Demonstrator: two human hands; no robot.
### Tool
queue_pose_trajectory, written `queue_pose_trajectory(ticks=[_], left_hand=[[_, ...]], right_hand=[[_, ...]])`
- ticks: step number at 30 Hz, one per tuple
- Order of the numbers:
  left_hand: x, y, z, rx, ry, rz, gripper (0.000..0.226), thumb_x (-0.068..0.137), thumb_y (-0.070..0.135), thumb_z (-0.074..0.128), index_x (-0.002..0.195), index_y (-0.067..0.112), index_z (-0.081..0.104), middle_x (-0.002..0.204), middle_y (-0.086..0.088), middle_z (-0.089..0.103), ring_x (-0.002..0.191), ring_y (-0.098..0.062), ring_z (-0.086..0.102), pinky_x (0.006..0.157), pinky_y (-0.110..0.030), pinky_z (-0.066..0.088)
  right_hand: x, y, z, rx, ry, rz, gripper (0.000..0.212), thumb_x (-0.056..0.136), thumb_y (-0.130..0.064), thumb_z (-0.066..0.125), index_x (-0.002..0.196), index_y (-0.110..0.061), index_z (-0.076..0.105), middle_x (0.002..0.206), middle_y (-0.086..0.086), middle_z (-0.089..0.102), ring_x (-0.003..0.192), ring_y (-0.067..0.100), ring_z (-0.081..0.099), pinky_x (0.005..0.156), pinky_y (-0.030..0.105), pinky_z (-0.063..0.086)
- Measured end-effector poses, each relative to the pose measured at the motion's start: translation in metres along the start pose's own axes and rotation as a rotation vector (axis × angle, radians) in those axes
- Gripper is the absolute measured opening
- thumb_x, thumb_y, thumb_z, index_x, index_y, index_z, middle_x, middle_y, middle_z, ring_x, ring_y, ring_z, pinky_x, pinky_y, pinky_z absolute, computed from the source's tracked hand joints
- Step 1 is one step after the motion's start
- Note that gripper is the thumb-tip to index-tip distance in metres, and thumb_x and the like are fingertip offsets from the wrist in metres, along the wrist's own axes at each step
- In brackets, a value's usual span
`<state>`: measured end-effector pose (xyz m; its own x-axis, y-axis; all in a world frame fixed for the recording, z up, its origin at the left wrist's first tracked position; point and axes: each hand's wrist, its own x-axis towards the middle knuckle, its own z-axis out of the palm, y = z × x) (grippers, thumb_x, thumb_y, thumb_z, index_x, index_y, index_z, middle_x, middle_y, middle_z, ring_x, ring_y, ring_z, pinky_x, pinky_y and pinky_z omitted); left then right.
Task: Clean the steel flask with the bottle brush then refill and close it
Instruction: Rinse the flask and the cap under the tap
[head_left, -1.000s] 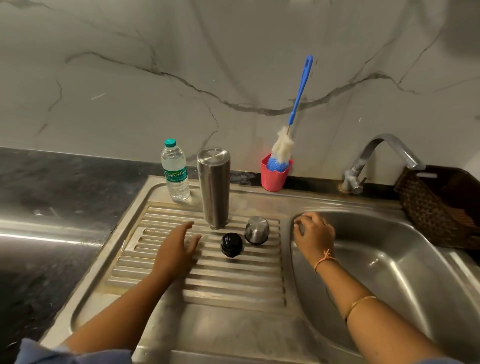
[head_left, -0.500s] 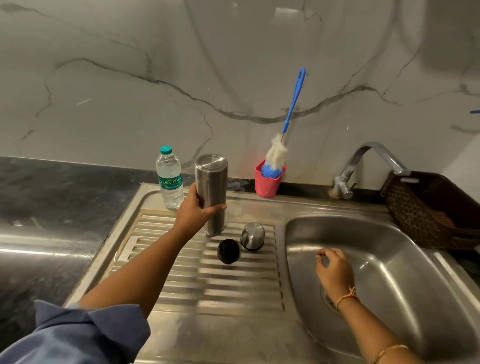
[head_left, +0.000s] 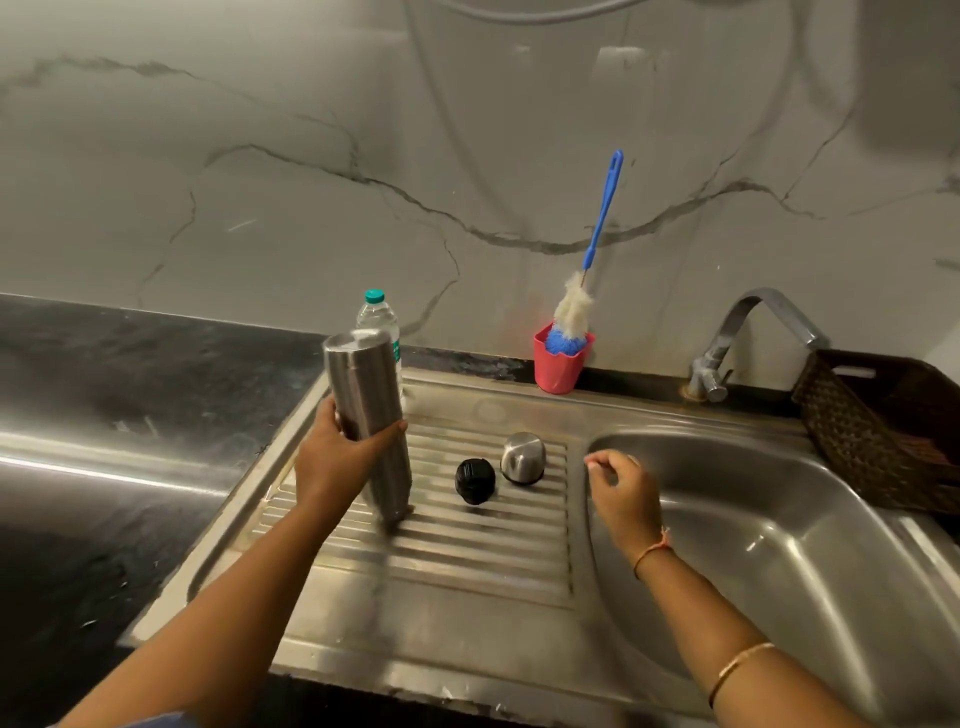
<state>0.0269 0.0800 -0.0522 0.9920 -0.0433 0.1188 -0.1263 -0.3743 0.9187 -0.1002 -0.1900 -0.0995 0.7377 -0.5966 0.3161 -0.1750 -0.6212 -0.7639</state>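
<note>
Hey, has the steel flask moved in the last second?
Yes. The left hand grips the steel flask, now tilted and shifted left and nearer, away from the black cap it stood right behind.

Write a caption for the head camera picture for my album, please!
Left hand grips the tilted steel flask over the ribbed drainboard; right hand hangs empty by the sink.

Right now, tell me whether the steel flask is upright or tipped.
Tipped. The left hand grips the steel flask around its middle, and its top leans left of its blurred lower end, over the drainboard.
</note>
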Motion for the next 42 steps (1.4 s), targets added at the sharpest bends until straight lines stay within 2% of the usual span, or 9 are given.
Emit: queue_pose_trajectory(ticks=[5, 9, 15, 22, 27, 33, 36, 39, 42], left_hand=[[-0.053, -0.012, 0.001, -0.257, 0.127, -0.219, 0.071, 0.068, 0.044, 0.081, 0.126, 0.019, 0.047, 0.112, -0.003, 0.063, 0.100, -0.024, 0.063, 0.082, -0.047, 0.055], [-0.112, -0.006, 0.038, -0.575, 0.129, -0.347, 0.058, 0.081, 0.024, 0.072, 0.130, 0.012, 0.044, 0.120, -0.009, 0.058, 0.109, -0.029, 0.060, 0.069, -0.037, 0.055], [-0.176, 0.027, 0.121, -0.712, 0.036, -0.395, 0.062, 0.083, 0.018, 0.068, 0.138, 0.014, 0.037, 0.125, -0.009, 0.054, 0.111, -0.026, 0.057, 0.085, -0.042, 0.053], [-0.214, 0.072, 0.216, -0.689, -0.130, -0.409, 0.059, 0.076, 0.018, 0.075, 0.127, 0.011, 0.045, 0.117, -0.010, 0.061, 0.099, -0.018, 0.063, 0.079, -0.034, 0.056], [-0.223, 0.101, 0.277, -0.825, -0.227, -0.548, 0.068, 0.075, 0.022, 0.074, 0.133, 0.016, 0.039, 0.120, -0.011, 0.059, 0.106, -0.025, 0.061, 0.090, -0.045, 0.053], [-0.216, 0.137, 0.326, -1.071, -0.335, -0.859, 0.051, 0.086, 0.032, 0.065, 0.124, 0.004, 0.047, 0.117, -0.023, 0.059, 0.106, -0.035, 0.060, 0.081, -0.039, 0.051], [-0.200, 0.135, 0.343, -1.100, -0.445, -1.008, 0.065, 0.087, 0.046, 0.060, 0.128, -0.002, 0.046, 0.118, -0.026, 0.060, 0.109, -0.034, 0.060, 0.095, -0.039, 0.049], [-0.175, 0.121, 0.353, -0.562, -0.873, -1.025, 0.092, 0.082, 0.077, 0.034, 0.122, -0.004, 0.052, 0.090, -0.016, 0.071, 0.103, -0.027, 0.062, 0.090, -0.038, 0.052], [-0.136, 0.119, 0.355, -0.144, -1.060, -0.870, 0.076, 0.089, 0.070, 0.031, 0.104, 0.004, 0.064, 0.085, -0.009, 0.074, 0.081, -0.018, 0.068, 0.075, -0.030, 0.056]], right_hand=[[-0.022, -0.018, -0.001, 0.230, -0.219, 0.052, 0.014, 0.091, -0.005, 0.054, 0.091, -0.007, 0.068, 0.087, 0.002, 0.064, 0.081, 0.012, 0.058, 0.066, 0.003, 0.041], [-0.049, -0.014, -0.018, 0.375, -0.450, 0.128, 0.012, 0.092, -0.011, 0.055, 0.092, -0.017, 0.066, 0.086, -0.004, 0.065, 0.081, 0.008, 0.059, 0.071, 0.009, 0.045], [-0.063, 0.034, -0.070, 0.427, -0.635, 0.472, 0.011, 0.094, -0.034, 0.051, 0.093, -0.026, 0.058, 0.092, -0.005, 0.059, 0.087, 0.011, 0.056, 0.066, 0.024, 0.049], [-0.062, 0.092, -0.139, 0.698, -0.462, 0.828, 0.032, 0.088, -0.042, 0.058, 0.098, -0.012, 0.056, 0.095, 0.009, 0.058, 0.082, 0.021, 0.061, 0.074, 0.042, 0.056], [-0.050, 0.121, -0.172, 1.070, -0.181, 1.127, 0.047, 0.078, -0.052, 0.064, 0.099, -0.009, 0.060, 0.089, 0.013, 0.061, 0.078, 0.024, 0.059, 0.063, 0.034, 0.053], [-0.006, 0.122, -0.188, 1.301, 0.046, 0.924, 0.073, 0.058, -0.051, 0.075, 0.119, -0.015, 0.058, 0.114, 0.013, 0.064, 0.107, 0.028, 0.060, 0.083, 0.041, 0.051], [0.023, 0.119, -0.189, 1.245, 0.199, 0.815, 0.048, 0.072, -0.030, 0.077, 0.113, -0.015, 0.057, 0.110, 0.011, 0.065, 0.100, 0.026, 0.063, 0.087, 0.042, 0.052], [0.054, 0.119, -0.191, 1.029, 0.293, 0.689, 0.023, 0.077, -0.021, 0.075, 0.094, -0.020, 0.058, 0.097, 0.006, 0.065, 0.086, 0.019, 0.063, 0.079, 0.032, 0.052], [0.083, 0.127, -0.192, 0.682, 0.125, 0.471, 0.028, 0.077, -0.021, 0.075, 0.098, -0.013, 0.058, 0.086, 0.001, 0.063, 0.077, 0.014, 0.061, 0.064, 0.017, 0.046]])
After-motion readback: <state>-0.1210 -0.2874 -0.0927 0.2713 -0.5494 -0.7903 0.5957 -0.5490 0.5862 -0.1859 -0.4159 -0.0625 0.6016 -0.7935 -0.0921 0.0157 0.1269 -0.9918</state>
